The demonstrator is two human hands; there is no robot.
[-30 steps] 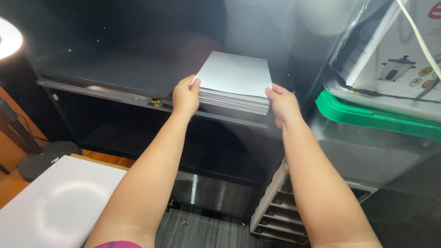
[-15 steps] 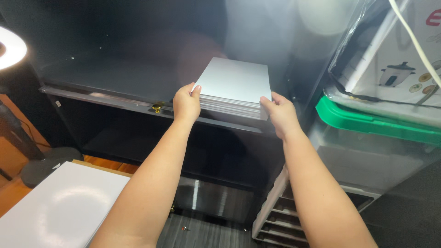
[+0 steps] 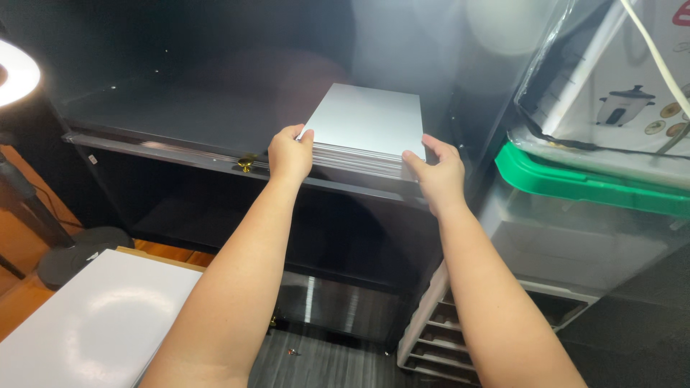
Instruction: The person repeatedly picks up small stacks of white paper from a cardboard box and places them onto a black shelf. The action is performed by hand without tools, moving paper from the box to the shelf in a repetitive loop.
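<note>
1. Your left hand (image 3: 290, 152) is gripping the near left corner of a stack of white sheets (image 3: 366, 129), fingers curled over the top edge and the thumb below.
2. Your right hand (image 3: 437, 172) is closing on the near right corner of the same stack, fingers resting on the top sheet and the palm against the side.
3. Both hands are holding the stack between them, neither one spread wide.
4. The stack is lying flat on the dark shelf (image 3: 180, 118), at its right end, with the near edge reaching the shelf's front lip and perhaps jutting a little past it.
5. As far as the view shows, the stack is sitting squarely on the shelf with most of its weight there; your hands are not letting go yet, so the handling is looking close to finished but not done. Whether the sheets are going in or coming out, you cannot tell from this view.
6. A small brass fitting (image 3: 246, 164) is sitting on the shelf edge just left of your left hand.
7. Below left, a white board (image 3: 93, 323) is lying flat.
8. To the right, a clear bin with a green lid (image 3: 582, 188) is carrying a wrapped box (image 3: 611, 86).
9. A ring lamp (image 3: 14, 72) is glowing at far left.
</note>
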